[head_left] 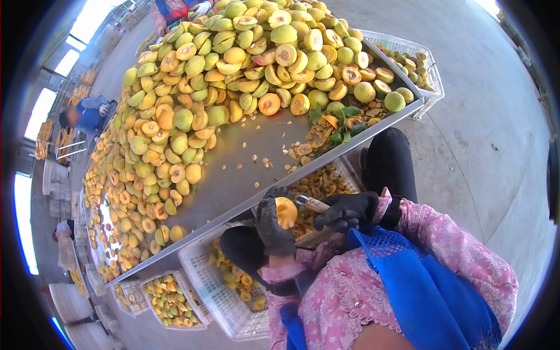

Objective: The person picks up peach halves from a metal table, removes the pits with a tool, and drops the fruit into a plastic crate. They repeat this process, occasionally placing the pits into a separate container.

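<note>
My left hand (pixel 273 224), in a dark glove, holds a yellow-orange fruit half (pixel 286 212) over a crate of pits and scraps (pixel 324 182). Just to the right, my right hand (pixel 347 211), also in a dark glove, is closed around the handle of a small metal tool (pixel 312 203). The tool's looped tip is beside the fruit, and I cannot tell whether they touch. Beyond both hands, a big heap of halved green and yellow fruit (pixel 233 58) covers much of the metal table (pixel 233 175).
A white crate (pixel 198 274) with fruit halves stands below the table edge, with another fruit crate (pixel 169 300) left of it. Leaves (pixel 344 125) and pits lie near the table's right corner. A white basket (pixel 431 70) stands behind that corner. Other people (pixel 90 116) are at the far side.
</note>
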### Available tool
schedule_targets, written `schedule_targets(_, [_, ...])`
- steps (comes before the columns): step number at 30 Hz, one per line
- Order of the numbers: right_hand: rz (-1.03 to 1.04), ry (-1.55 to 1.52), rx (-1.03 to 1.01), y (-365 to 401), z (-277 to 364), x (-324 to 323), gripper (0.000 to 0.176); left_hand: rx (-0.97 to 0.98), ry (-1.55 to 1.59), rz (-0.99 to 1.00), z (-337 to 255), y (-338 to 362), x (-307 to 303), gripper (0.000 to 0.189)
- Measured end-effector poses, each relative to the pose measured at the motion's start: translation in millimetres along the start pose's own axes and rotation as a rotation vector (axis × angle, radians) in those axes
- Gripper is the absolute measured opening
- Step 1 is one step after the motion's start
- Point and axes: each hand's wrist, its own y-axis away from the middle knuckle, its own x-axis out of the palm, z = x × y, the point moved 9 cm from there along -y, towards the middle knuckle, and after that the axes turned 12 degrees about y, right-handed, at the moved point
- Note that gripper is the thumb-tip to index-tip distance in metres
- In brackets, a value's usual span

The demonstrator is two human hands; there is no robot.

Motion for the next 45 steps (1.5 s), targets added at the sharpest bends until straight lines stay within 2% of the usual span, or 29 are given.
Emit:
schedule_targets(1, [-0.063, 0.050, -0.006, 0, -2, -10, 0.025, 0.088, -0.297, 0.108, -27, -7, 5, 0.037])
schedule_targets(2, [-0.077, 0.139, 0.041, 1, -7, -16, 0.028, -0.171, 0.238, -0.102, -12, -9, -10, 0.032])
schedule_targets(3, [-0.067, 0.140, 0.039, 0, -10, -18, 0.028, -0.169, 0.229, -0.106, -23, -10, -15, 0.032])
schedule_targets(5, [-0.177, 0.477, -0.045, -7, -11, -33, 0.029, 0.246, -0.559, 0.053, -78, -5, -20, 0.032])
schedule_targets(7, [-0.124, 0.489, -0.117, -11, -24, -44, 0.029, 0.093, -0.088, -0.238, -62, 11, -91, 0.030])
schedule_targets(9, [-0.078, 0.501, -0.191, -9, -24, -48, 0.029, -0.305, -0.388, -0.431, -48, 28, -177, 0.029])
schedule_targets(11, [-0.160, 0.758, -0.213, -7, -19, -51, 0.024, -0.414, -0.889, -0.503, -74, 23, -219, 0.032])
schedule_targets(13, [-0.151, 0.832, -0.162, -13, -24, -51, 0.018, -0.296, -0.711, -0.556, -80, -14, -218, 0.031])
schedule_targets(15, [-0.165, -0.043, -0.095, -27, -73, -72, 0.015, -0.157, -0.522, -0.520, -74, -68, -199, 0.031])
schedule_targets(16, [-0.107, -0.241, -0.701, -53, -134, -110, 0.016, -0.126, -0.519, -0.439, -62, -100, -184, 0.032])
schedule_targets(17, [-0.105, -0.235, -0.709, -47, -115, -105, 0.016, -0.253, -0.338, -0.498, -31, -128, -185, 0.035])
schedule_targets(19, [-0.322, -0.185, -0.213, -39, -102, -97, 0.020, -0.464, -0.423, -0.506, 2, -184, -155, 0.046])
schedule_targets(20, [-0.324, -0.178, -0.221, -42, -98, -104, 0.020, -0.576, -0.340, -0.468, 20, -205, -135, 0.053])
schedule_targets(21, [-0.277, -0.108, -0.211, -45, -104, -108, 0.032, -0.477, -0.637, -0.446, 41, -231, -139, 0.057])
schedule_targets(22, [-0.229, -0.037, -0.198, -46, -111, -113, 0.047, -0.511, -0.713, -0.466, 75, -241, -143, 0.058])
schedule_targets(23, [-0.181, 0.034, -0.183, -47, -120, -118, 0.064, -0.375, -0.919, -0.450, 88, -251, -147, 0.053])
schedule_targets(25, [-0.085, 0.170, -0.147, -45, -132, -122, 0.097, -0.505, -0.259, -0.548, 94, -237, -134, 0.045])
schedule_targets(26, [-0.082, 0.167, -0.146, -43, -121, -110, 0.097, -0.508, -0.262, -0.549, 95, -229, -137, 0.045])
schedule_targets(28, [-0.352, -0.102, -0.110, -33, -80, -97, 0.022, -0.412, 0.354, -0.511, 109, -208, -137, 0.037])
schedule_targets(29, [-0.345, -0.105, -0.109, -35, -78, -96, 0.022, -0.413, 0.347, -0.515, 124, -190, -154, 0.037])
schedule_targets(31, [-0.321, 0.136, -0.096, -36, -72, -93, 0.024, -0.064, -0.189, -0.058, 121, -178, -158, 0.031])
schedule_targets(33, [-0.300, 0.217, -0.147, -33, -51, -84, 0.026, -0.738, 0.845, -0.469, 111, -133, -122, 0.039])
schedule_targets(34, [-0.283, 0.298, -0.196, -29, -33, -74, 0.028, -0.772, 1.044, -0.248, 76, -127, -84, 0.039])
schedule_targets(35, [-0.281, 0.296, -0.191, -21, -11, -61, 0.028, -0.775, 1.046, -0.254, 59, -117, -69, 0.039])
schedule_targets(37, [-0.327, 0.582, 0.034, -7, 28, -37, 0.033, -0.751, 1.268, -0.473, 42, -96, -46, 0.039])
schedule_targets(41, [-0.361, 0.678, 0.046, -1, 56, -17, 0.037, -0.780, 1.177, -0.491, 30, -61, -16, 0.048])
schedule_targets(42, [-0.360, 0.649, 0.111, 4, 60, -12, 0.034, -0.757, 1.232, -0.338, 25, -56, -2, 0.051])
schedule_targets(43, [-0.357, 0.617, 0.173, 8, 58, -9, 0.033, -0.761, 1.238, -0.336, 29, -49, 3, 0.051])
schedule_targets(45, [-0.345, 0.710, 0.156, 2, 53, -11, 0.033, -0.309, 0.110, 0.066, 1, -58, 4, 0.050])
